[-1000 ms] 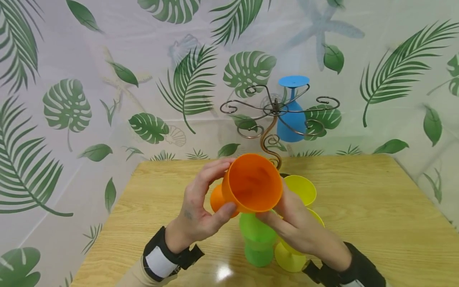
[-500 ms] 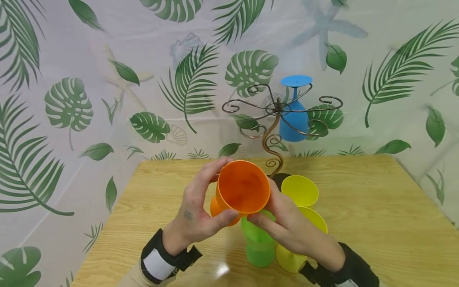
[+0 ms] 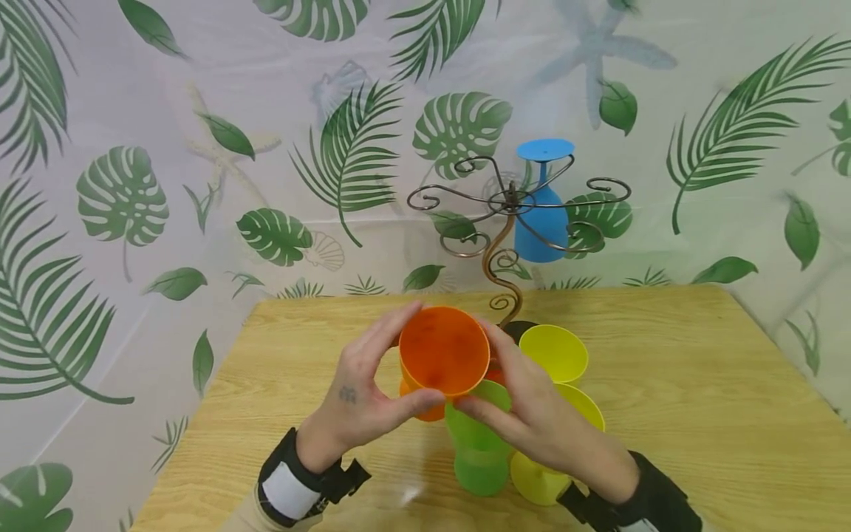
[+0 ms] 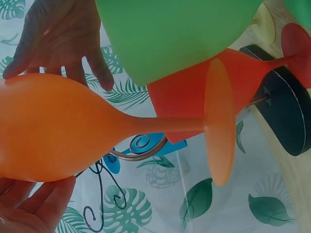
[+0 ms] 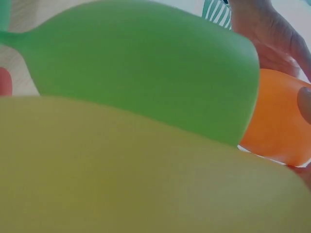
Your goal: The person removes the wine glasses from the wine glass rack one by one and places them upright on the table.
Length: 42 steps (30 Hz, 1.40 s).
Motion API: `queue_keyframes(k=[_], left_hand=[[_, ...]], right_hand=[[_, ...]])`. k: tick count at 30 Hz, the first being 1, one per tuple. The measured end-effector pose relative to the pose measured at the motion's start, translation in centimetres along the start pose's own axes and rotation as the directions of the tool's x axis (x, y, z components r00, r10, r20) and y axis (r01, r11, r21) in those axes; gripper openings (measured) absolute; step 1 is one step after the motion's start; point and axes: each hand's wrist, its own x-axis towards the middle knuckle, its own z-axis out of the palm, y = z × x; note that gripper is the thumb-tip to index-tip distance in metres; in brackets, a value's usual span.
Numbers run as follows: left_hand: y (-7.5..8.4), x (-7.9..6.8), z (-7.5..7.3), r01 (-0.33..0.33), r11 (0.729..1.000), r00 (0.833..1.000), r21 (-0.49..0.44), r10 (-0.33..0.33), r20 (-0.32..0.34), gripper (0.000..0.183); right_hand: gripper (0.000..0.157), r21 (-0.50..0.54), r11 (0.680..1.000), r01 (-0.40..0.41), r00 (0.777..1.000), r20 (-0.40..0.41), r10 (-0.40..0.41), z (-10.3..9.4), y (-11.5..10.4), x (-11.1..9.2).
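An orange goblet is held between both hands over the table, its open mouth toward the head camera. My left hand grips the left of its bowl, thumb at the near rim. My right hand holds the bowl from the right, its thumb also near the front rim. Stem and round foot show free of the fingers in the left wrist view. Just below and in front stands a green goblet. Behind the right fingers, a red goblet is mostly hidden in the head view.
Two yellow goblets stand at the right, partly behind my right hand and forearm. At the back is a curled metal rack on a black base. A blue goblet hangs upside down from it. The wooden table lies beneath.
Both hands have brought the orange goblet left and a little lower, turning it so its foot sits more beneath the bowl. The rack's black base and some of the red goblet now show.
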Motion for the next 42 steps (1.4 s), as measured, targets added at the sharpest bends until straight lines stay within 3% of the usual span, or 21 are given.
queue_keyframes(k=[4, 11, 18, 27, 36, 42], left_hand=[[-0.4, -0.5, 0.1, 0.027, 0.999, 1.000, -0.030, -0.027, -0.001, 0.082], [-1.3, -1.4, 0.4, 0.060, 0.995, 0.998, -0.076, -0.059, 0.018, 0.081], [-2.0, -2.0, 0.7, 0.092, 0.989, 0.995, -0.112, -0.089, 0.034, 0.078], [-3.1, -3.1, 1.0, 0.143, 0.975, 0.990, -0.169, -0.137, 0.042, 0.074], [-3.9, -4.7, 1.8, 0.210, 0.954, 0.978, -0.212, -0.202, 0.059, 0.073], [-4.4, -5.5, 2.2, 0.254, 0.936, 0.967, -0.245, -0.241, 0.085, 0.074]], right_hand=[[0.101, -0.036, 0.999, 0.036, 0.999, -0.022, -0.037, 0.0, 0.1, 0.0], [0.090, -0.172, 0.984, 0.037, 0.999, -0.023, -0.042, 0.0, 0.4, 0.0], [0.090, -0.260, 0.966, 0.008, 1.000, -0.017, -0.013, 0.0, 0.6, -0.3], [0.079, -0.309, 0.951, -0.030, 0.999, 0.021, 0.038, -0.1, 0.4, -0.3], [0.063, -0.377, 0.926, 0.015, 0.996, 0.082, 0.018, 0.1, 0.4, -0.6], [0.060, -0.436, 0.900, -0.020, 0.984, 0.149, 0.095, 0.1, 0.4, -0.8]])
